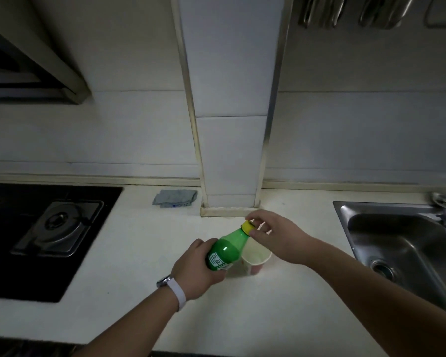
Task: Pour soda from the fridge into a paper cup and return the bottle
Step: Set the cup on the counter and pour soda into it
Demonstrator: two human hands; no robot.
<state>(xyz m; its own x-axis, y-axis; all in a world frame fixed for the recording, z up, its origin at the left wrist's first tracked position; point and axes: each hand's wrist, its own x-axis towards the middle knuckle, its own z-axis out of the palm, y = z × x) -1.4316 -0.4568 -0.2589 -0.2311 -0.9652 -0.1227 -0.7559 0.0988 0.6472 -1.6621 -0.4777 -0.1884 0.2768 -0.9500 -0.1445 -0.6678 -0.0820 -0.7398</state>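
Left hand: fingers and thumb wrapped round the lower, labelled part of the bottle; a full grip.
Right hand: thumb and fingertips pinch the cap; the remaining fingers are loosely curled above it.
Bottle: green translucent plastic with a white-printed label. It is held off the countertop, tilted, with the neck pointing up and away from the person, toward the right. Its neck passes over the near rim of the cup.
Bottle contents: the fill level cannot be read through the green wall.
Cap: yellow, seated on the bottle neck.
Paper cup: upright on the countertop, just right of the left hand and below the right wrist. The outside shows a red pattern and the mouth is uncovered. The bottle partly hides it.
Cup contents: the inner wall is pale; whether any liquid lies inside cannot be told.
Countertop: white, carrying the cup.
Sink: stainless steel basin, set into the countertop at the right, well apart from the cup. A round drain sits at its bottom.
Gas hob: black glass panel with one burner, at the left.
Cloth: blue-grey, crumpled, lying against the wall beside the tiled column.
Watch: on the left wrist, with a white strap.
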